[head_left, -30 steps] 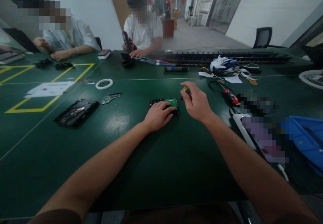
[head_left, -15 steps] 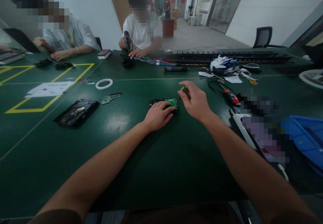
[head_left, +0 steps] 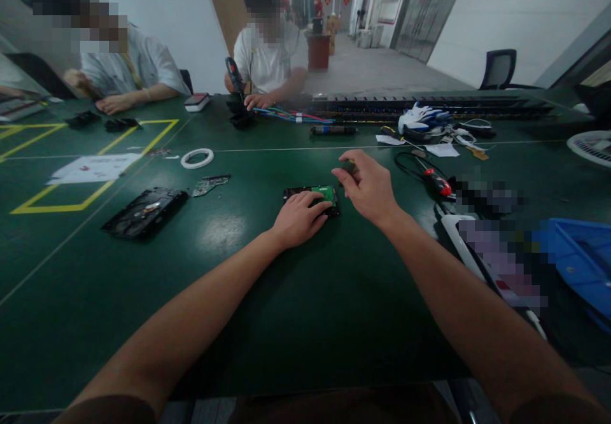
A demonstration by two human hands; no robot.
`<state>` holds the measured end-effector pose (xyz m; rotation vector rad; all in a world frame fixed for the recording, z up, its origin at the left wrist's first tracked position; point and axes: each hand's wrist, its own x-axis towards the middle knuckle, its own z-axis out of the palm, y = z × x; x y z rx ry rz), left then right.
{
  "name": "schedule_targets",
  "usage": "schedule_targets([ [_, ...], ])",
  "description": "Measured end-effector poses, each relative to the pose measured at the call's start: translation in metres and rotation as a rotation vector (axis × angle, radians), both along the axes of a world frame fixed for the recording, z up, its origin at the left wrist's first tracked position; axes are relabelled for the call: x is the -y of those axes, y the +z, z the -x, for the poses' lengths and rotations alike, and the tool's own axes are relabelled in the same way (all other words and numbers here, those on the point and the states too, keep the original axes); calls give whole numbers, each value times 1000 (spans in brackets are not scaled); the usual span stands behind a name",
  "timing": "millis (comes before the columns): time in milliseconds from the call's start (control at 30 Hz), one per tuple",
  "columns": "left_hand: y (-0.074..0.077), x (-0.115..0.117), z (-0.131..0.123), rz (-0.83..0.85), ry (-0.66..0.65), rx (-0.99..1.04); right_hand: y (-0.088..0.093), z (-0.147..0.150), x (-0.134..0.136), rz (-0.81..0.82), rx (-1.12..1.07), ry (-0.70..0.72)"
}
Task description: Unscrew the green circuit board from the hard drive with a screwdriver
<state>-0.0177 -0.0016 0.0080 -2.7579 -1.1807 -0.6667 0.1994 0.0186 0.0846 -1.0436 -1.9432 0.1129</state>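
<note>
A small hard drive (head_left: 328, 193) with a green label lies on the green table in front of me. My left hand (head_left: 301, 215) rests over its left part, fingers across the top and thumb along the near edge, holding it down. Just right of the drive, my right hand (head_left: 365, 185) pinches a short screwdriver (head_left: 350, 167) by its dark and yellow handle. Its shaft points down beside the drive's right edge; the tip is too small to make out. To the left sit an opened black drive casing (head_left: 146, 212) and a loose circuit board (head_left: 210, 185).
Beyond the board lies a white ring (head_left: 197, 158), possibly tape. On the right are a red-and-black screwdriver (head_left: 436, 183), a white power strip (head_left: 462, 246), a blue bin (head_left: 580, 265) and gloves (head_left: 422, 118). Across the table, one person holds a power driver (head_left: 233, 75); another sits left.
My right hand has turned slightly around the screwdriver handle, so less yellow shows. The left hand and hard drive have stayed put. The person opposite has tilted the power driver.
</note>
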Motion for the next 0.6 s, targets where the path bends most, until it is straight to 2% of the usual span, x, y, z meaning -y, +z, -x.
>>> schedule_targets([
  [200, -3, -1, 0, 5, 2, -3, 5, 3, 0, -55, 57, -51],
  [600, -3, -1, 1, -1, 1, 6, 8, -2, 3, -72, 80, -53],
])
